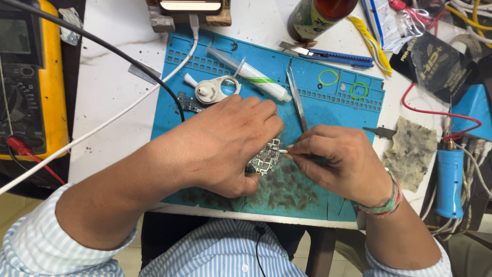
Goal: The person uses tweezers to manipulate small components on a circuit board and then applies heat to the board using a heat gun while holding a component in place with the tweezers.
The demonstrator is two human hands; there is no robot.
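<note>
While left hand [225, 146] fingers press the circuit board [266, 158], right hand [341, 161] fingers pinch tweezers [283, 151] touching it.

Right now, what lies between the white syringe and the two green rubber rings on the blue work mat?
In the head view, slim metal tweezers lie on the blue mat between the white syringe and the green rings, tips pointing toward the hands.

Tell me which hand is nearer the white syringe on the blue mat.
Left. The left hand lies just below the syringe, knuckles close to its tip; the right hand sits farther down and right, holding a thin tool.
</note>
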